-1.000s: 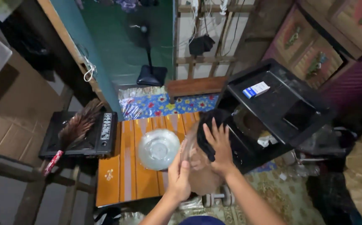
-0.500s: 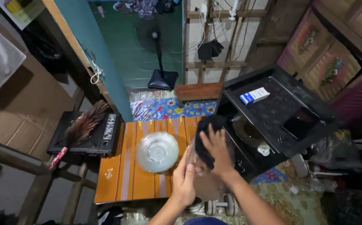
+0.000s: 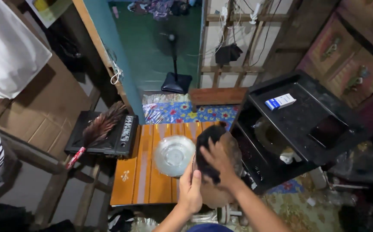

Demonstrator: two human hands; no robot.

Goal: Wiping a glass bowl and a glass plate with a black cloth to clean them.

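Note:
My left hand [image 3: 190, 189] grips the near edge of a large clear round glass piece [image 3: 221, 172] held up on its edge in front of me. My right hand [image 3: 218, 162] presses a black cloth [image 3: 205, 148] flat against the glass face. A second clear glass dish [image 3: 173, 155] lies flat on the orange striped table [image 3: 139, 180], just left of the held glass. Both hands are above the table's right end.
A black shelf unit [image 3: 307, 124] stands to the right with a small blue and white box [image 3: 280, 102] on top. A black appliance [image 3: 117, 139] with a feather duster [image 3: 98, 129] sits left of the table. A standing fan's base [image 3: 176, 82] is at the back.
The view has shifted, so everything sits a little further right. My right hand has slid the black cloth lower and leftward across the glass. My left hand keeps its grip.

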